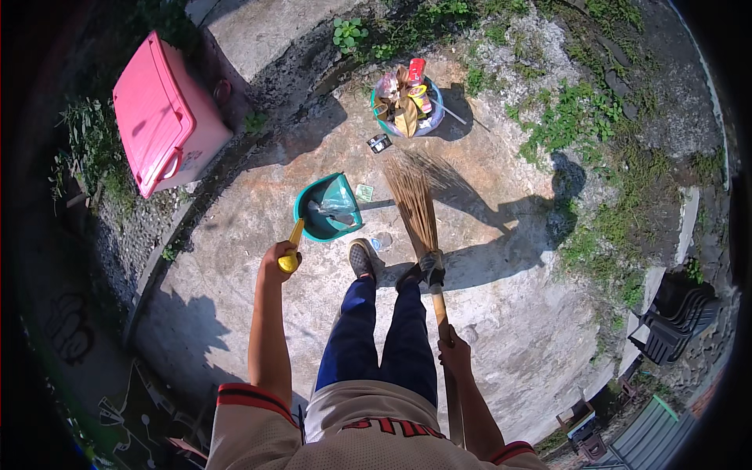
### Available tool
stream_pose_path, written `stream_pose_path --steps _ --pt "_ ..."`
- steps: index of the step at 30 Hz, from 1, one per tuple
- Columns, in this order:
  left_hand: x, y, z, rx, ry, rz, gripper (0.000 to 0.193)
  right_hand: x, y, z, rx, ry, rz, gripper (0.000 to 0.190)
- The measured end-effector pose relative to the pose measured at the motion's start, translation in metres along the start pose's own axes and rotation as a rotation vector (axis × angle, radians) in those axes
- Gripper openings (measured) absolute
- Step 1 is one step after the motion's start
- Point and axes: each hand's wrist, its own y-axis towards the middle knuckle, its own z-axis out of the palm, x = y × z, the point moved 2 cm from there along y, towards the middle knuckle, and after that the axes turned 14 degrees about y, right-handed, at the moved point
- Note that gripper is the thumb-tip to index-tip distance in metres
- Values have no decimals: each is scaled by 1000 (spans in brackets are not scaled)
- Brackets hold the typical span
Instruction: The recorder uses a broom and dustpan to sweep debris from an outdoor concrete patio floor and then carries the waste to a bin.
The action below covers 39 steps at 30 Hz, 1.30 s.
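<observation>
My left hand (282, 260) grips the yellow handle of a green plastic dustpan (311, 229), which holds clear plastic litter (336, 204). My right hand (455, 351) is closed around the wooden handle of a stick broom (414, 211), its bristles fanned out on the concrete, pointing away from me. Between dustpan and broom lies a small green and white wrapper (364, 192). A clear plastic cup (383, 241) lies by my left shoe. Beyond the broom, a black packet (379, 143) lies beside a round bin (437, 120) heaped with dry leaves, wrappers and a red container (416, 71).
A large pink lidded box (202, 141) stands at the left, behind a low concrete curb (154, 264). Weeds (570, 120) grow along the right and far edges of the concrete. Stacked black plastic chairs (675, 323) stand at the right. My shadow falls to the right.
</observation>
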Motion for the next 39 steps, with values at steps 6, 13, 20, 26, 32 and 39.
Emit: stream_pose_path --steps 6,13,20,26,32,39 --pt "27 -23 19 -89 -41 59 28 -2 15 8 -5 -148 -132 58" --pt "68 -42 63 78 -46 -130 27 -11 -51 4 115 -386 -166 62" --pt "56 -43 54 -16 -32 -45 29 -11 -71 8 66 -272 -105 63" --pt "70 -26 47 37 14 -146 31 10 -9 -2 -4 -358 -234 61" --pt "47 -15 26 16 140 -130 31 87 87 5 -36 -785 -508 65" --pt "102 -36 66 148 94 -266 30 115 90 14 -39 -811 -495 62"
